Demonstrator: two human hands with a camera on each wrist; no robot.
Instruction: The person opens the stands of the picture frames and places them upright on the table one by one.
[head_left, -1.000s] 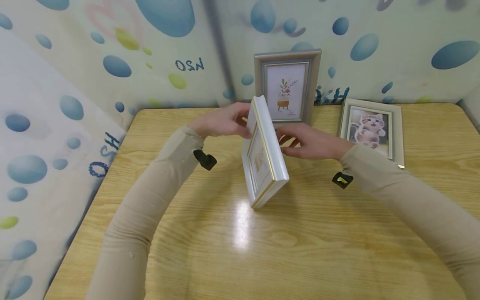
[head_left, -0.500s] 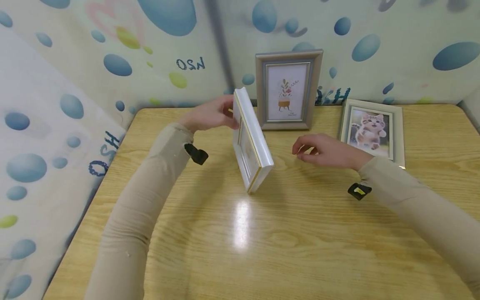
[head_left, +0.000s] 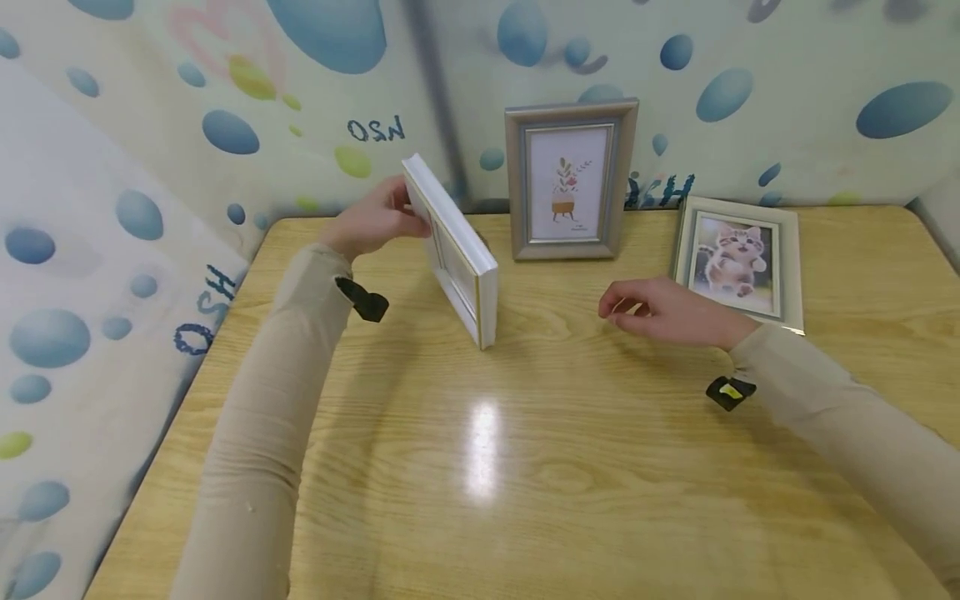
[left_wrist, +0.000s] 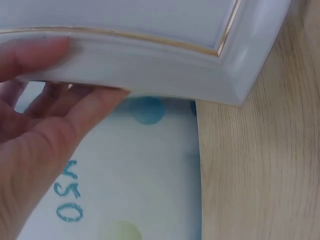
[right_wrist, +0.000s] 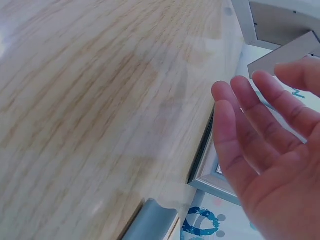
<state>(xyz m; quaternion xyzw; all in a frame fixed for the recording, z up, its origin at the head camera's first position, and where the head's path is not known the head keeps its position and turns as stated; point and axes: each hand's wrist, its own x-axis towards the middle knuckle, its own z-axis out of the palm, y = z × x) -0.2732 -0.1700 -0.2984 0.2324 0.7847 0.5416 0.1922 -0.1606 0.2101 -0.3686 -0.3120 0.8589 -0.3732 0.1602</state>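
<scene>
My left hand (head_left: 371, 221) pinches a white picture frame (head_left: 468, 250) with a gold line by its far edge, thumb on the front. Upright and turned sideways, the frame is on the left half of the table. The left wrist view shows the fingers (left_wrist: 97, 107) along the border of the white frame (left_wrist: 165, 72). From the right wrist view its grey back (right_wrist: 285, 25) and a propped-out stand leg (right_wrist: 282, 55) are visible. My right hand (head_left: 675, 312) hovers over the table, holding nothing, its fingers loosely bent.
A grey-brown frame with a potted-plant picture (head_left: 570, 237) stands upright at the back by the patterned wall (head_left: 300, 50). Right of it, a pale frame with a kitten photo (head_left: 787, 267) leans back near my right hand. The wooden table (head_left: 570, 483) stretches in front.
My left hand has carried the white frame leftward and farther back. The right hand has left that frame and drawn away to the right. Both other frames have stayed put.
</scene>
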